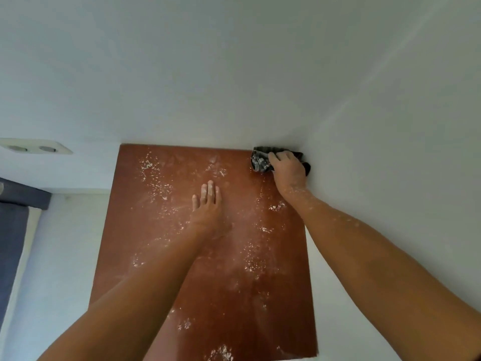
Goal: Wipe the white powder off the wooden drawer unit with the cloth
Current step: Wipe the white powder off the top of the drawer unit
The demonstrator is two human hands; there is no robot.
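Head view, looking down on the wooden drawer unit (156, 256), reddish-brown top, set into a corner with white wall (234, 74) behind and on its right side. I take the unit's top as my landmark.

My right hand (287, 169) is at the far right corner of the top, pressed down on the cloth (260, 162), fingers curled over and gripping it. Cloth is dark, bunched, with a grey checked patch showing; it sits right at the corner and touches the wall.

My left hand (208, 207) lies flat near the middle of the top, palm down, fingers straight and close together, holding nothing. Fingertips dusted white. Right wrist and forearm also carry white dust.

White powder (153, 175) is scattered over most of the top: flecks in the far left area, a clump near my right wrist, more patches right of centre and along the near edge. A thin smeared haze covers the centre.

Left of the unit: a double wall socket (33, 147) on the wall, pale floor (59, 256) below, dark blue fabric (13, 225) at the frame's edge.
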